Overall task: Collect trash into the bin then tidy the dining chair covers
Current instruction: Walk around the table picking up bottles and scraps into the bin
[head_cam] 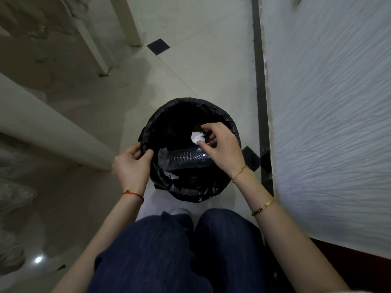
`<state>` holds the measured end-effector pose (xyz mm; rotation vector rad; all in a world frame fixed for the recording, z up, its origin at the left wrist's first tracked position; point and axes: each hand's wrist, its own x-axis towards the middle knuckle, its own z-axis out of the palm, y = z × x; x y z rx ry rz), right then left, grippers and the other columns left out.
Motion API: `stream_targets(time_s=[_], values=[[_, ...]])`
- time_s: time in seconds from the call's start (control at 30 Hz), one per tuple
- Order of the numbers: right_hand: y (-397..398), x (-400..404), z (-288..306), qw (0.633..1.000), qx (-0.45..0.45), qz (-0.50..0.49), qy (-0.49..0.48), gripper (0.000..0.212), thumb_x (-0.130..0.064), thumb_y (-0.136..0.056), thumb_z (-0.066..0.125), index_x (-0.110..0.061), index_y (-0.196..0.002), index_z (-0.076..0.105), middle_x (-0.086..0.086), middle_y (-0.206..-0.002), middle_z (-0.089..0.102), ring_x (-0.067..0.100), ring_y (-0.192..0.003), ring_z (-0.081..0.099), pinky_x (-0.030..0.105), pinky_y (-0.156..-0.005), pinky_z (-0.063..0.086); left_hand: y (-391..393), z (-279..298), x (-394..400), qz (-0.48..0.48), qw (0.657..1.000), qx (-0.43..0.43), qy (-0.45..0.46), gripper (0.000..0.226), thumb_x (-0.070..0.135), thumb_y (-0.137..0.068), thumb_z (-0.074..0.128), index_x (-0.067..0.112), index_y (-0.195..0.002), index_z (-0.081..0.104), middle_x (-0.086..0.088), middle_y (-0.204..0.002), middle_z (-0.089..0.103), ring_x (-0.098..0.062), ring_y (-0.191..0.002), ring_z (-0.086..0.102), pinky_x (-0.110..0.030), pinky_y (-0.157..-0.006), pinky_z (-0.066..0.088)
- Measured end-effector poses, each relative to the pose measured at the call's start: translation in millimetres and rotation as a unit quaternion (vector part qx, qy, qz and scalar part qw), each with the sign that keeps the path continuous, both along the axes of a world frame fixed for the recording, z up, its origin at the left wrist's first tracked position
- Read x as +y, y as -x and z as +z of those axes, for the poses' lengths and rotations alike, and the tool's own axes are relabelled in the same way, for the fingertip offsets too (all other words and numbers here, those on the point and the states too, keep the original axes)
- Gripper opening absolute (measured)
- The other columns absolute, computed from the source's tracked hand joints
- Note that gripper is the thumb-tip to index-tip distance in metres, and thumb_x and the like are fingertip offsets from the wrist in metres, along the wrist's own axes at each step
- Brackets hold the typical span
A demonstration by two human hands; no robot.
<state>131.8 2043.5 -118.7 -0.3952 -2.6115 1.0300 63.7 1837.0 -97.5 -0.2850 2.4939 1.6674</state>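
Note:
A round bin lined with a black plastic bag (186, 106) stands on the tiled floor in front of my knees. Inside it lies a clear plastic bottle (182, 158) and a torn white scrap (172, 176). My left hand (132, 166) pinches the bag's rim at the bin's left edge. My right hand (222, 148) hovers over the bin's mouth, fingers closed around a crumpled white tissue (197, 137) and something reddish behind it.
A textured white wall (330, 115) with a dark baseboard strip (261, 81) runs along the right. White furniture legs (131, 20) and a thick pale beam (48, 125) stand on the left. My dark-trousered legs (182, 254) fill the bottom.

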Motion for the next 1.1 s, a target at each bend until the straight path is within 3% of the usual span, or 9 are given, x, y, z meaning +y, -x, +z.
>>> stream_targets(time_s=[0.27,0.4,0.57,0.67,0.8,1.0,1.1], values=[[-19,31,11,0.984,0.082,-0.159,-0.004,0.036,-0.024,-0.084,0.071,-0.014,-0.117,0.060,-0.002,-0.107,0.058,0.010,-0.092,0.052,0.012,-0.079,0.041,15,14,2,0.028,1.000,0.006,-0.006,0.032,0.011,-0.076,0.069,0.012,-0.108,0.073,-0.003,-0.095,0.075,-0.008,-0.088,0.069,-0.032,-0.085,0.057],[-20,39,4,0.977,0.020,-0.205,0.062,0.043,-0.027,-0.084,0.070,-0.014,-0.123,0.057,0.000,-0.110,0.058,0.014,-0.092,0.055,0.016,-0.075,0.046,27,20,5,0.033,0.999,-0.008,-0.028,0.031,0.010,-0.077,0.068,0.015,-0.107,0.074,0.001,-0.091,0.075,-0.004,-0.084,0.070,-0.030,-0.083,0.058],[-10,34,23,0.971,-0.011,-0.202,0.125,0.037,-0.020,-0.084,0.070,-0.014,-0.119,0.061,-0.004,-0.104,0.062,0.007,-0.082,0.059,0.005,-0.064,0.045,35,48,13,0.037,0.999,-0.027,-0.028,0.028,0.008,-0.077,0.068,0.017,-0.103,0.074,0.004,-0.087,0.075,-0.005,-0.084,0.071,-0.032,-0.084,0.058],[-9,30,62,0.967,-0.040,-0.205,0.148,0.036,-0.015,-0.085,0.069,-0.013,-0.120,0.060,-0.004,-0.106,0.062,0.001,-0.083,0.057,0.002,-0.066,0.043,36,87,11,0.040,0.998,-0.043,0.001,0.032,0.011,-0.076,0.070,0.014,-0.108,0.073,0.001,-0.093,0.075,-0.005,-0.088,0.070,-0.033,-0.087,0.057],[-14,25,133,0.962,-0.072,-0.195,0.178,0.037,-0.014,-0.086,0.067,-0.015,-0.121,0.058,-0.002,-0.110,0.064,0.007,-0.091,0.060,0.003,-0.068,0.044,30,163,2,0.038,0.997,-0.048,0.057,0.035,0.015,-0.077,0.070,0.014,-0.111,0.072,-0.002,-0.098,0.075,-0.006,-0.091,0.069,-0.031,-0.090,0.055],[-38,4,290,0.961,-0.084,-0.194,0.179,0.039,-0.014,-0.084,0.069,-0.019,-0.121,0.059,-0.007,-0.101,0.066,0.002,-0.088,0.062,0.011,-0.076,0.050,1,314,-18,0.044,0.994,-0.048,0.091,0.031,0.016,-0.078,0.068,0.011,-0.108,0.073,-0.003,-0.095,0.075,-0.010,-0.089,0.069,-0.036,-0.088,0.056],[-53,-8,377,0.960,-0.083,-0.191,0.186,0.038,-0.010,-0.085,0.068,-0.019,-0.120,0.058,-0.010,-0.097,0.062,-0.005,-0.084,0.058,0.005,-0.074,0.047,-19,392,-31,0.046,0.995,-0.045,0.076,0.029,0.017,-0.077,0.067,0.012,-0.105,0.073,-0.001,-0.092,0.075,-0.008,-0.087,0.070,-0.037,-0.085,0.057]])
